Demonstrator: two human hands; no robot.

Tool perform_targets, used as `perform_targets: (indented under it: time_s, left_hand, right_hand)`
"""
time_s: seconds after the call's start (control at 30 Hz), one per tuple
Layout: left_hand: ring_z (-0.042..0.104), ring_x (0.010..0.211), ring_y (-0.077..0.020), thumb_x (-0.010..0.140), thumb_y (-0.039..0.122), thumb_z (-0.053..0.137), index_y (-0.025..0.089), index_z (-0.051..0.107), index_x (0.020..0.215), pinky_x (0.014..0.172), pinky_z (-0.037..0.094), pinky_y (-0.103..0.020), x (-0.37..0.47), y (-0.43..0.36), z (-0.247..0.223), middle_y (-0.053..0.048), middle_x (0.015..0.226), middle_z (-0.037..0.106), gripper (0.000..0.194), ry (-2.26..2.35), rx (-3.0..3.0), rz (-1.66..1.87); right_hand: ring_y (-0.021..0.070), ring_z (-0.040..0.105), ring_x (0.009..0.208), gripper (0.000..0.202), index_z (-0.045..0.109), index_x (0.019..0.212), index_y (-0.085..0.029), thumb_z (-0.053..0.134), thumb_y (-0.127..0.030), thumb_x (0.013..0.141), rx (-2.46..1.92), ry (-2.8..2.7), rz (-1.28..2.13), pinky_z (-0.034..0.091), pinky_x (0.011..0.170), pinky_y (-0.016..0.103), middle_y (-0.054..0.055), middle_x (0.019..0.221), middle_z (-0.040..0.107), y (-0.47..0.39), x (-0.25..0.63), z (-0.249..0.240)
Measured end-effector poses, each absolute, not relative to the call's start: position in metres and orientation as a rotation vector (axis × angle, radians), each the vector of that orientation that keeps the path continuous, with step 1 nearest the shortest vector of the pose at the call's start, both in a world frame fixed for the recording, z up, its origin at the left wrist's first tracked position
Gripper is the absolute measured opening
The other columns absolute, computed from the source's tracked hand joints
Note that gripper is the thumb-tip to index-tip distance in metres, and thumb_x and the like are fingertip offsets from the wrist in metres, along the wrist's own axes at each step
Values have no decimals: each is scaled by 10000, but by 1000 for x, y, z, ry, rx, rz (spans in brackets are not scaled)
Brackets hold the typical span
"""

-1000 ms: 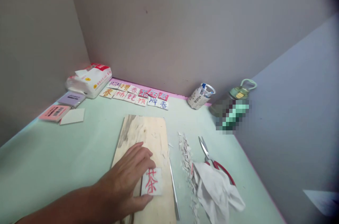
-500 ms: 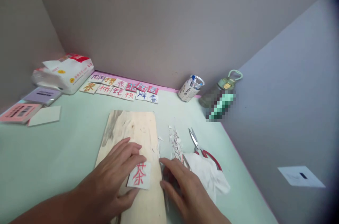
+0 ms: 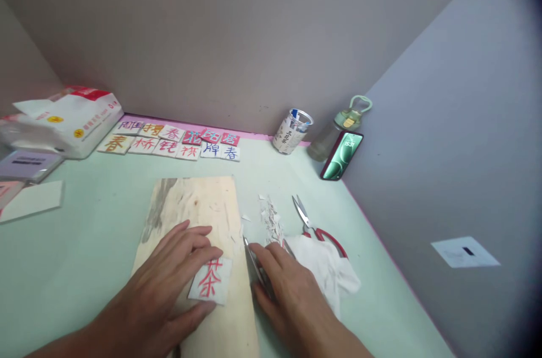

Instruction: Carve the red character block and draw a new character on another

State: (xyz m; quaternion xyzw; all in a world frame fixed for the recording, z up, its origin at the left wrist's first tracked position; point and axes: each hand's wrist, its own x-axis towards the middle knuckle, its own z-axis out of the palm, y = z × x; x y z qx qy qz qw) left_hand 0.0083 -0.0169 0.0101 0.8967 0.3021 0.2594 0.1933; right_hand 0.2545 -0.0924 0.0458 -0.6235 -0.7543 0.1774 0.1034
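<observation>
The left hand (image 3: pixel 173 284) is half curled over a small white tile (image 3: pixel 210 284), its index finger at the far edge and its thumb at the near edge, holding it down between them. The red character on the tile is partly covered at the top by the index finger. The tile lies on the right half of a pale wooden board (image 3: pixel 201 205), which has a grey stain at its far left corner; the near end of the board runs out of view, and the left hand and forearm hide much of its left side.

The right hand (image 3: pixel 296 293) is partly open beside the board's right edge, thumb and fingers bent about a thin metal tool (image 3: pixel 249 253). The fingers hide most of the tool, so I cannot tell whether they grip it or only touch it.

Just beyond the right hand lie pale scraps (image 3: pixel 272 222), the nearer ones hidden. To the right are a crumpled white cloth (image 3: pixel 324 265), partly behind the hand, and red-handled scissors (image 3: pixel 305 221), blades slightly apart, part of their handles covered by the cloth.

Farther back, two rows of character tiles (image 3: pixel 145 145) lie near the wall, with a soft white pack (image 3: pixel 80 126) to their left, cut off by the frame. Nearer than the pack are flat cards (image 3: pixel 31 165), also cut off. At the back right stand a clear container (image 3: pixel 289 136) and a green-lidded bottle (image 3: pixel 325 140), partly hidden by a lit phone (image 3: pixel 342 157) propped against it.
</observation>
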Motion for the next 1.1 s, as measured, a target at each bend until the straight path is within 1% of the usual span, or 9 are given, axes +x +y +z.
perform_targets:
  time_s: [0.1,0.2,0.3,0.4,0.5,0.67,0.87,0.97,1.1]
  left_hand:
    - [452,1429,-235,946,304,605,287,524,1324,1277,269,-423,8,-15,8,-29,1329,611,387,846,2521,720]
    - [442,1434,-226,957,301,599,288,522,1316,1280,256,-402,8,-15,8,-30,1324,603,367,843,2525,710]
    - [431,1442,-224,962,311,602,290,517,1317,1286,238,-398,7,-14,7,-30,1326,592,365,843,2534,690]
    - [426,1447,-227,967,324,600,292,512,1325,1287,238,-410,7,-14,6,-32,1337,589,370,845,2529,681]
    - [417,1453,-218,965,331,606,303,506,1339,1293,220,-406,7,-15,4,-22,1369,582,387,845,2515,689]
    - [435,1436,-220,952,328,626,316,515,1336,1286,238,-407,7,-15,3,-9,1357,596,400,843,2503,720]
    - [463,1421,-234,962,345,618,313,524,1336,1277,268,-435,7,-14,4,-16,1340,611,387,833,2500,727]
    - [486,1408,-253,956,342,622,309,529,1332,1266,294,-464,7,-14,5,-25,1339,619,389,834,2497,738]
    - [509,1392,-255,949,351,629,304,542,1323,1262,308,-457,8,-13,5,-22,1316,634,386,827,2497,750]
  right_hand:
    - [250,633,819,354,531,1209,-212,458,-65,895,-1855,-2208,468,507,665,363,81,1009,614,-93,258,47]
    - [205,605,779,309,538,1140,-232,420,-73,903,-1819,-2079,496,465,654,316,54,976,593,-92,265,58]
    - [157,536,714,233,524,1046,-240,393,-94,921,-1727,-1951,573,425,626,271,17,926,555,-94,273,76]
    - [146,508,698,175,514,966,-244,393,-119,951,-1694,-1938,773,423,625,251,-9,865,551,-99,276,87]
    - [138,558,735,131,562,1006,-255,454,-180,1009,-1664,-1927,961,449,655,232,-20,876,608,-106,276,83]
    - [157,644,871,157,628,1165,-289,499,-284,1076,-1577,-2001,943,490,774,251,4,999,693,-111,274,67]
    - [175,654,785,257,659,1222,-260,439,-257,1089,-1529,-2153,768,470,682,269,35,890,692,-108,271,65]
    - [170,662,759,291,665,1230,-234,420,-215,1074,-1539,-2207,719,448,620,261,50,893,680,-108,269,66]
    - [154,653,689,296,670,1247,-243,423,-233,1083,-1537,-2247,646,432,586,258,30,837,677,-109,268,66]
